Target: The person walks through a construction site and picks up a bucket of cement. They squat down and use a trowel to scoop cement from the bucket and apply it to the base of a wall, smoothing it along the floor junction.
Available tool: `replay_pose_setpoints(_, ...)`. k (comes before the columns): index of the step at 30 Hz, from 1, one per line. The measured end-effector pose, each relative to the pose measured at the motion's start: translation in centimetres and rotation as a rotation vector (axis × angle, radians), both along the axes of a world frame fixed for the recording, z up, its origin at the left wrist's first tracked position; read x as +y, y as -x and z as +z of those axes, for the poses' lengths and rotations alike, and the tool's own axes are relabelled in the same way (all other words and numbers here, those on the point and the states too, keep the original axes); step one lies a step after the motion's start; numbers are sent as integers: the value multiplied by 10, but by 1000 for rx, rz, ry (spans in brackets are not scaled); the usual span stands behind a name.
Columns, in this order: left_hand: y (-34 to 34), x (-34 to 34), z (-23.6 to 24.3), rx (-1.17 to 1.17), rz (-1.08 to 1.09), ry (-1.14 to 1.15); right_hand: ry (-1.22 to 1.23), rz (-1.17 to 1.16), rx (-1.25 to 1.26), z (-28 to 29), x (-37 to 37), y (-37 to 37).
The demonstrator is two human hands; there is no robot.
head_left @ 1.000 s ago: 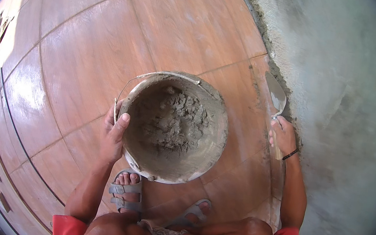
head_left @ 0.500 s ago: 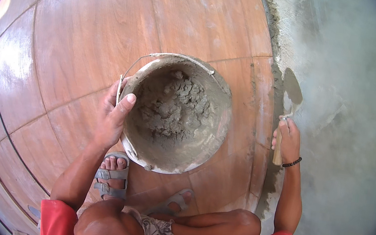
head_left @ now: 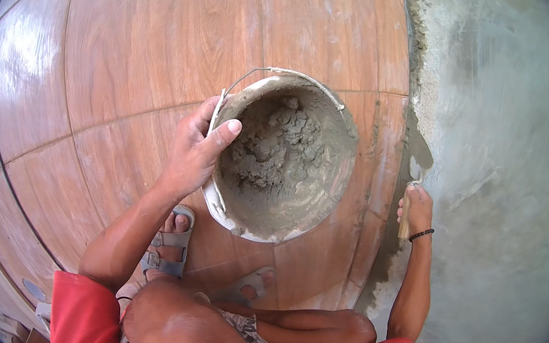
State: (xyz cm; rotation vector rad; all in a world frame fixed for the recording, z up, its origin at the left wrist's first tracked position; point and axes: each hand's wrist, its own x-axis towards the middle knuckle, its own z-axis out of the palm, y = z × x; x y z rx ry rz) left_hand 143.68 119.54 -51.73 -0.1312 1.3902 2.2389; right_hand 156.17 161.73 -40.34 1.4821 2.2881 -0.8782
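Observation:
My left hand (head_left: 200, 144) grips the left rim of a mortar-caked bucket (head_left: 326, 199), thumb inside and fingers round the outside. Lumpy wet grey mortar (head_left: 277, 148) lies in the bucket, and its wire handle (head_left: 307, 79) rests up against the far rim. In my right hand (head_left: 417, 205) is the wooden handle of a pointed trowel (head_left: 418, 152). The trowel's blade points away from me, over the strip of grey mortar (head_left: 385, 255) along the edge of the floor tiles.
Wood-look tiles (head_left: 162, 25) with narrow joints cover the left and middle. Bare grey concrete (head_left: 506, 202) spreads to the right. My sandalled foot (head_left: 170, 244) stands just below the bucket, with my bent knees nearer. Small pieces (head_left: 11, 328) lie at the lower left.
The bucket and my left hand appear farther right and slightly higher in the picture, closer to the trowel. The trowel blade now sits lower, nearer the mortar strip. Both grips are kept.

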Motion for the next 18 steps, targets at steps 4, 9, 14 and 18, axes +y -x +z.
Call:
replay_pose_setpoints(4, 0, 0, -1, 1, 1, -8, 9, 10, -6, 18, 3, -10)
replay_pose_setpoints(9, -2, 3, 1, -64, 36, -34, -11, 115, 1, 22, -18, -16)
replay_pose_setpoints(14, 0, 3, 0, -34, 16, -30, -17, 228, -253, 18, 2, -4)
replay_pose_setpoints(18, 0, 3, -2, -55, 31, -66, -27, 177, -216, 18, 7, 43)
